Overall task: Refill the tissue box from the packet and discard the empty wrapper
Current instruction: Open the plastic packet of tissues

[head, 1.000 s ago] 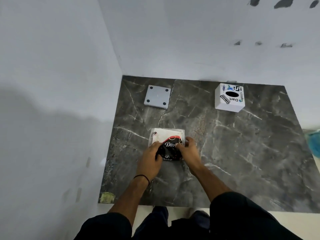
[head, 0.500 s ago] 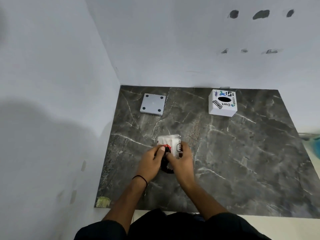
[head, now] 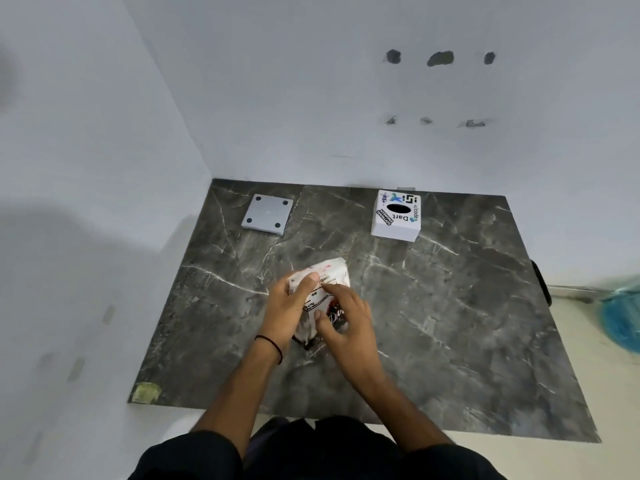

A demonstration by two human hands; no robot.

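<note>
A tissue packet [head: 329, 277] in a clear wrapper with white, red and black print is held up off the dark marble table [head: 450, 306] near its middle. My left hand [head: 289, 311] grips its left side, thumb on top. On the packet's right lower part my right hand [head: 348, 322] has its fingers closed. The white tissue box [head: 396, 216], covered in stickers with a black oval slot on top, stands at the back right of the table, well clear of both hands.
A flat grey square plate [head: 267, 214] with four dark dots lies at the table's back left. White walls close in the left and back. A blurred blue thing [head: 621, 317] shows at the right edge, off the table.
The packet lay flat under both hands; now it is lifted and turned, its printed white face up. The view has tipped upward, showing more wall.
</note>
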